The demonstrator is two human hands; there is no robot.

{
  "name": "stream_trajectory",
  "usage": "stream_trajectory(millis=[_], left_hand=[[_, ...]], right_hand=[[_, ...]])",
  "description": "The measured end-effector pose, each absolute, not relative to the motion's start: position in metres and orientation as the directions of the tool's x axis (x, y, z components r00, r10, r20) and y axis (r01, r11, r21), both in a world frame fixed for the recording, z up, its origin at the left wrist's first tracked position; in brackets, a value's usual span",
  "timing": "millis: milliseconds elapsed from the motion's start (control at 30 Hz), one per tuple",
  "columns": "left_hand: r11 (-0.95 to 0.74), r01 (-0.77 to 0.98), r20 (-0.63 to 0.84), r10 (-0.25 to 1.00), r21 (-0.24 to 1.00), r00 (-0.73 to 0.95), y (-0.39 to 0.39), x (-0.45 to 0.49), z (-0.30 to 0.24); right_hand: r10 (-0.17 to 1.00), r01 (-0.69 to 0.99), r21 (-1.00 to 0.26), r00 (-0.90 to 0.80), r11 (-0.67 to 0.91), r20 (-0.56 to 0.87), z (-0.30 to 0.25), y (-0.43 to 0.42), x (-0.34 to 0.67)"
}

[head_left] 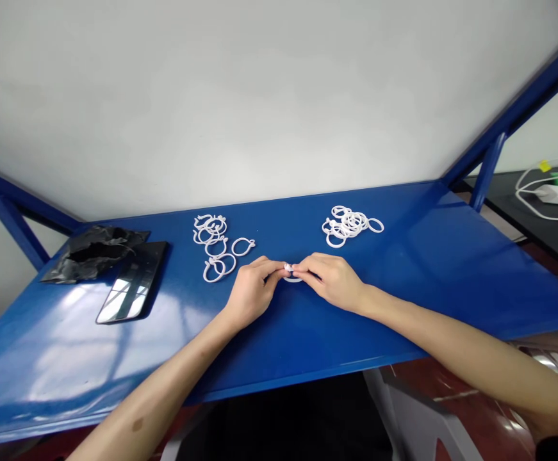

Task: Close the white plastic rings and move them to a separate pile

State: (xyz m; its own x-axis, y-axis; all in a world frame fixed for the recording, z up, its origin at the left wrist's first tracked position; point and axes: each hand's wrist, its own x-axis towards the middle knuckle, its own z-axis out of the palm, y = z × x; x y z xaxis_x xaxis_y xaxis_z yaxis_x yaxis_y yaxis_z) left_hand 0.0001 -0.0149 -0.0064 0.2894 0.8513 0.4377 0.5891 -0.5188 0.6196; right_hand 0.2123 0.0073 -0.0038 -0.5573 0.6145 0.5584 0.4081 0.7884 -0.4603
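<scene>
Both my hands meet at the middle of the blue table (403,282), pinching one white plastic ring (292,274) between them. My left hand (252,291) grips its left side with closed fingers. My right hand (332,278) grips its right side the same way. The ring rests just above the table surface. A loose group of several white rings (217,243) lies behind my left hand. A tighter pile of white rings (350,224) lies behind my right hand.
A dark phone (133,282) lies face up at the left, beside a crumpled black plastic bag (93,251). Blue frame bars rise at both back corners. A black surface with white cables and a charger (555,192) stands at far right. A white wall closes the back.
</scene>
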Motion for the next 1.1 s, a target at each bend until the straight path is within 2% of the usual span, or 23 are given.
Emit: stream_trajectory(millis=[167,333,500,633,833,1000,1100], left_hand=[[-0.635,0.598,0.540,0.759,0.490,0.363,-0.017,-0.002,-0.012],[-0.675,0.621,0.556,0.716,0.399,0.422,-0.018,-0.003,-0.014],[-0.645,0.638,0.539,0.743,0.421,0.396,-0.014,-0.001,-0.012],[-0.619,0.658,0.516,0.766,0.429,0.384,-0.011,0.001,-0.008],[-0.580,0.770,0.506,0.764,0.267,0.400,-0.003,-0.007,-0.006],[-0.300,0.953,0.492,0.837,0.050,0.238,0.008,-0.031,-0.007],[-0.206,0.978,0.437,0.877,-0.033,0.200,0.009,-0.044,-0.006]], right_hand=[[0.511,0.385,-0.338,-0.612,0.859,0.603,-0.008,0.003,0.209],[0.463,0.403,-0.241,-0.668,0.883,0.583,-0.010,0.002,0.210],[0.456,0.411,-0.219,-0.669,0.885,0.587,-0.010,0.009,0.213],[0.498,0.449,-0.242,-0.639,0.860,0.586,-0.008,0.019,0.213],[0.605,0.542,-0.324,-0.490,0.775,0.628,0.003,0.037,0.224],[0.719,0.763,-0.369,-0.174,0.530,0.673,0.003,0.075,0.263],[0.778,0.833,-0.382,-0.089,0.400,0.622,-0.003,0.094,0.283]])
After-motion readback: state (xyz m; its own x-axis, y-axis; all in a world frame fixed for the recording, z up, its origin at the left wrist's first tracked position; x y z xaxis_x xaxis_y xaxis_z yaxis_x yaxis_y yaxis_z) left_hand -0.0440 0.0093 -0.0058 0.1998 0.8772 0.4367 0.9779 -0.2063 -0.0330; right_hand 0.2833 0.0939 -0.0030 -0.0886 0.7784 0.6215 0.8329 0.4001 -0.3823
